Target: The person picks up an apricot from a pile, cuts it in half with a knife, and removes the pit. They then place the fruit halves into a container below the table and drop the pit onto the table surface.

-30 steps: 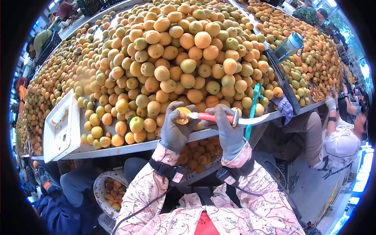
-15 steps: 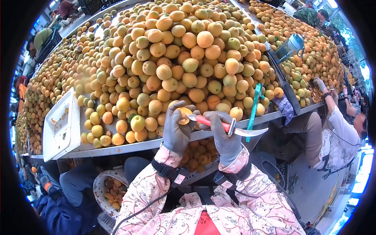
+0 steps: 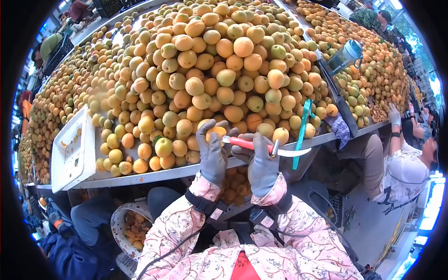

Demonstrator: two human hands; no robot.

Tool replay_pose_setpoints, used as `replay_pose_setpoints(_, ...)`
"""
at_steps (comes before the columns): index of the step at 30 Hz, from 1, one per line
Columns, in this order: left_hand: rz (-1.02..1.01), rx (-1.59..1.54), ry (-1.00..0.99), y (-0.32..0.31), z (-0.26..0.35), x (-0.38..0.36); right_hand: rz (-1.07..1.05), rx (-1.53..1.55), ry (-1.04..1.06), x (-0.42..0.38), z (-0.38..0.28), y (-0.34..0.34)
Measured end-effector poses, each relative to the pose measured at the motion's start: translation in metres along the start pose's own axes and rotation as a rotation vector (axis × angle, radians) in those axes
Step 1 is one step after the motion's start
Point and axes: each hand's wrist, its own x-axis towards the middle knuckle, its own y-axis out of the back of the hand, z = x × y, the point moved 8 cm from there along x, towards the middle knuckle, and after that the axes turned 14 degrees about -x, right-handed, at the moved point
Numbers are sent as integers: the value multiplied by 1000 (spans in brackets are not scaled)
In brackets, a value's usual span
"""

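We note the left hand (image 3: 213, 161), gloved in grey, curled with its fingers partly closed on a yellow-orange fruit (image 3: 217, 131). The right hand (image 3: 262, 169) is closed round the red handle of a knife (image 3: 248, 143). Its curved blade points rightward, away from the fruit; the metal tip opposite is at the fruit, though we cannot tell whether it touches. Both hands are at the near edge of the desk (image 3: 135, 181), before the heaped fruits (image 3: 226, 77). A white tray (image 3: 88, 161) sits to our left.
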Motion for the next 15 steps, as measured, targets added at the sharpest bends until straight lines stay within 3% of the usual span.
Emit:
replay_pose_setpoints(3,-40,79,139,-4,-1,3,-24,-23,34,4,-14,3)
replay_pose_setpoints(6,-32,61,430,-6,11,9,-32,-52,115,11,-27,14)
replay_pose_setpoints(8,-192,188,537,-4,14,15,-79,-74,93,14,-31,13)
replay_pose_setpoints(10,-100,152,685,-2,9,12,-184,-58,94,13,-32,6)
replay_pose_setpoints(12,-164,-39,782,0,7,14,-233,-55,73,12,-23,1)
replay_pose_setpoints(13,-160,-38,787,2,5,12,-230,-52,68,12,-22,1)
replay_pose_setpoints(15,-132,69,585,9,9,19,-269,11,-104,11,-12,-4)
